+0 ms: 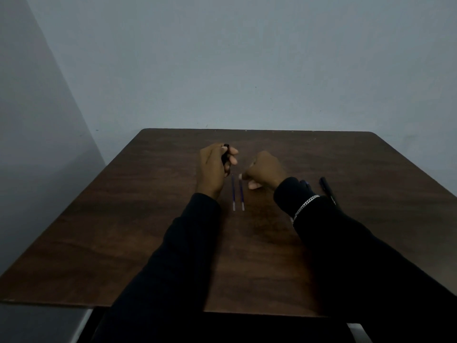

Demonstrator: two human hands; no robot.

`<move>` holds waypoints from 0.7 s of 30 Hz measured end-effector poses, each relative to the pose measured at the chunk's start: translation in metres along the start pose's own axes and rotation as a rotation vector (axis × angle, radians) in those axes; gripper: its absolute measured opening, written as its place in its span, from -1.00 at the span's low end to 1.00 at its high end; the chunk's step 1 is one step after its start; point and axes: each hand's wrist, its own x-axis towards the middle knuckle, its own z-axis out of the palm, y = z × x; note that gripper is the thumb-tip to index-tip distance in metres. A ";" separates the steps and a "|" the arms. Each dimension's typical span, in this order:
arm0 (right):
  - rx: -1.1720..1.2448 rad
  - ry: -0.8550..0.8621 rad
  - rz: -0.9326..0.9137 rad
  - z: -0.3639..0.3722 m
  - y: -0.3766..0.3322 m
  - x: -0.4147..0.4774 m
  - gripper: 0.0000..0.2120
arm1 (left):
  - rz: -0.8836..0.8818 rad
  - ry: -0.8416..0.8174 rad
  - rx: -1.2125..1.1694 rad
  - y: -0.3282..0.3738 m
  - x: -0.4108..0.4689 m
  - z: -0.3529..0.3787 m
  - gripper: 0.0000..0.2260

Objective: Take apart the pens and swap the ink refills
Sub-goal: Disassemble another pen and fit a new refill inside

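Two thin blue ink refills lie side by side on the dark wooden table (148,219), the left refill (233,191) and the right refill (241,194), both pointing away from me. My left hand (214,167) holds a black pen barrel (225,154) upright, just left of the refills' far ends. My right hand (264,170) is curled, with its fingertips down at the far tip of the right refill. Whether it grips that refill is unclear. A black pen part (326,188) lies on the table right of my right wrist.
Another dark pen piece (305,184) peeks out just behind my right sleeve. A silver chain bracelet (305,205) sits on my right wrist. A grey wall rises directly behind the table's far edge.
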 end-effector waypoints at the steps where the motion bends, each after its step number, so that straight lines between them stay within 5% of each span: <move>1: -0.041 0.027 -0.026 -0.007 0.000 -0.002 -0.76 | -0.009 -0.020 0.009 0.000 0.000 0.000 -0.66; 11: -0.396 0.016 0.075 -0.071 0.018 -0.029 -0.75 | 0.021 -0.465 0.235 -0.005 -0.014 0.018 -0.77; 21: -0.395 -0.098 0.138 -0.049 0.024 -0.035 -0.93 | 0.123 -0.515 0.408 -0.005 -0.016 0.019 -0.81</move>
